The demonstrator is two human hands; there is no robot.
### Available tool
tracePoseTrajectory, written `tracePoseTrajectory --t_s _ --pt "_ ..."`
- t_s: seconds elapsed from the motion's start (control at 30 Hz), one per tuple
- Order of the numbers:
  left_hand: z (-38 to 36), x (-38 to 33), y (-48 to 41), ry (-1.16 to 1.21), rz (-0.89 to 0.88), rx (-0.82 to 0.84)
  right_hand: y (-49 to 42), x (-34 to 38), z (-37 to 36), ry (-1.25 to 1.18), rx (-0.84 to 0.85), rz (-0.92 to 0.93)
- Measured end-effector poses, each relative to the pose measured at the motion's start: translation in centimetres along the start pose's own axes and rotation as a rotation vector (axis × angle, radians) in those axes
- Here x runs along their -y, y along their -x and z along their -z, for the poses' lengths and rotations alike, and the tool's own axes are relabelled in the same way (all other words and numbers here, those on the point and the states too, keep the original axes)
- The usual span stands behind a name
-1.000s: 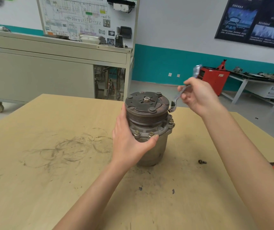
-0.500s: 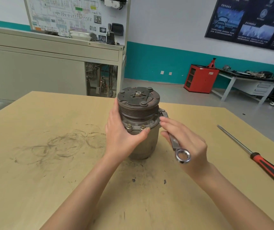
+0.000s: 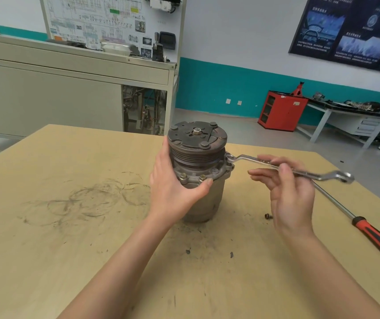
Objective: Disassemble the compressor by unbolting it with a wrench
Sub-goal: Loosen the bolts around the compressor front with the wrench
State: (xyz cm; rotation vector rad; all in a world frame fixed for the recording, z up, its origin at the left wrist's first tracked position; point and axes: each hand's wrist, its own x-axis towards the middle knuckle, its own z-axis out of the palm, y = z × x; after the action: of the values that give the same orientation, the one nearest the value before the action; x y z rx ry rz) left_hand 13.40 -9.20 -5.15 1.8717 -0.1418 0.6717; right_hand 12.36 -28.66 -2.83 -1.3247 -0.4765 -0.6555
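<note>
The grey metal compressor (image 3: 204, 203) stands upright on the wooden table (image 3: 58, 249), its pulley and clutch plate on top. My left hand (image 3: 173, 192) grips its bolted flange from the left, thumb across the front under two brass-coloured bolts. A silver ring wrench (image 3: 249, 158) sits with one ring end on a flange bolt at the compressor's right side, and its handle points right. My right hand (image 3: 292, 199) holds the handle at mid-length, thumb over it and fingers stretched out underneath.
A small loose bolt (image 3: 268, 216) lies on the table right of the compressor. A long screwdriver (image 3: 377, 238) with an orange-black handle lies at the right edge. Beyond the table stand a grey cabinet (image 3: 46, 100), a red cabinet (image 3: 281, 111) and a workbench (image 3: 350, 120).
The wrench handle has swung from pointing toward me to pointing right, its ring end staying at the flange's right side. My right hand's grip has loosened. My left hand keeps its hold.
</note>
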Motion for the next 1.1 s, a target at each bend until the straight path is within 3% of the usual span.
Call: tracePoseTrajectory --t_s 0.13,0.3,0.43,0.8,0.97,1.1 --pt "0.0 0.0 0.0 0.007 -0.004 0.002 -6.3 -0.3 2.4 -0.178 0.182 -0.372" --pt "0.0 0.0 0.0 0.015 -0.011 -0.003 -13.0 -1.6 0.0 -0.037 0.479 -0.662" --pt "0.0 0.1 -0.1 0.023 -0.015 -0.01 -14.3 -3.4 -3.0 0.113 0.526 -0.804" --pt "0.1 0.2 0.0 0.023 -0.009 0.008 -13.2 2.6 -2.6 0.03 0.236 -0.588" --pt "0.0 0.1 0.0 0.008 -0.014 0.002 -8.0 3.1 -1.8 0.864 0.465 -0.21" --pt "0.0 0.1 0.0 0.009 -0.021 -0.001 -5.4 2.7 -2.2 1.039 0.501 -0.064"
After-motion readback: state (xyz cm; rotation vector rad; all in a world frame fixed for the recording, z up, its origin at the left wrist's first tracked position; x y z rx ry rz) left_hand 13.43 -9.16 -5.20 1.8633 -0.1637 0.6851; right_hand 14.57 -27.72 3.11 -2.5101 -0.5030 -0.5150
